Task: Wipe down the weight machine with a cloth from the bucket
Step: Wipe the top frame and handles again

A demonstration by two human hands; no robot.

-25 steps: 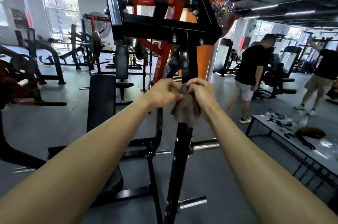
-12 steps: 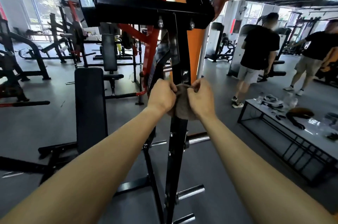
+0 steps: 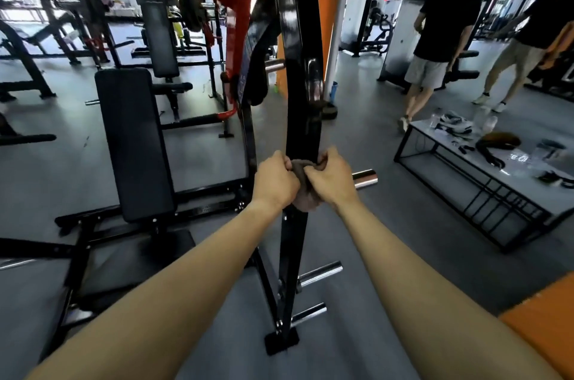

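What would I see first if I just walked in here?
Right in the middle, the left hand and right hand grip a brown cloth against a tall black post. A black padded bench stands to its left, and a low table with clutter sits to the right.

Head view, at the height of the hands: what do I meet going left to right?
black back pad → left hand → cloth, gripped by both hands against the black upright → right hand → chrome peg → low table
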